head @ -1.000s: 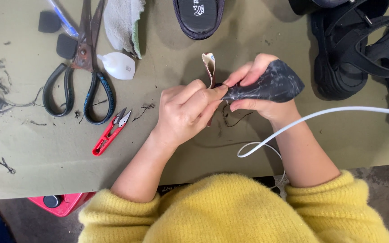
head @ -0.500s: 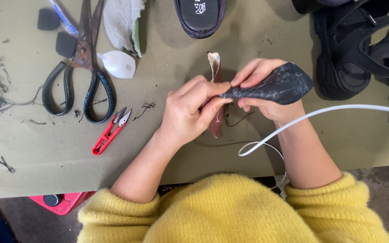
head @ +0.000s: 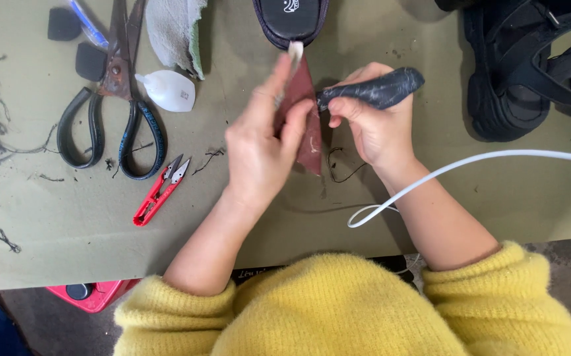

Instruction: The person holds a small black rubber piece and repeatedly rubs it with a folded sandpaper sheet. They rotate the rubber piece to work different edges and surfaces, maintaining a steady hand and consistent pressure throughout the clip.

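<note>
On the table (head: 430, 198), far left: large black-handled scissors (head: 110, 105) are laid flat, with red thread snips (head: 160, 191) just below them.
Left of centre: a white teardrop-shaped piece (head: 170, 90) is seen beside the scissors.
Centre: the left hand (head: 262, 148) is closed on a dark red leather strip (head: 305, 125), held upright.
Right of centre: the right hand (head: 371, 125) is gripped around a dark tool handle (head: 378, 89), its tip touching the strip.
Far right: black sandals (head: 523, 72) are set.

A dark red leather strip (head: 304, 118) stands upright beside a black, dark-wrapped tool (head: 379, 89).
</note>
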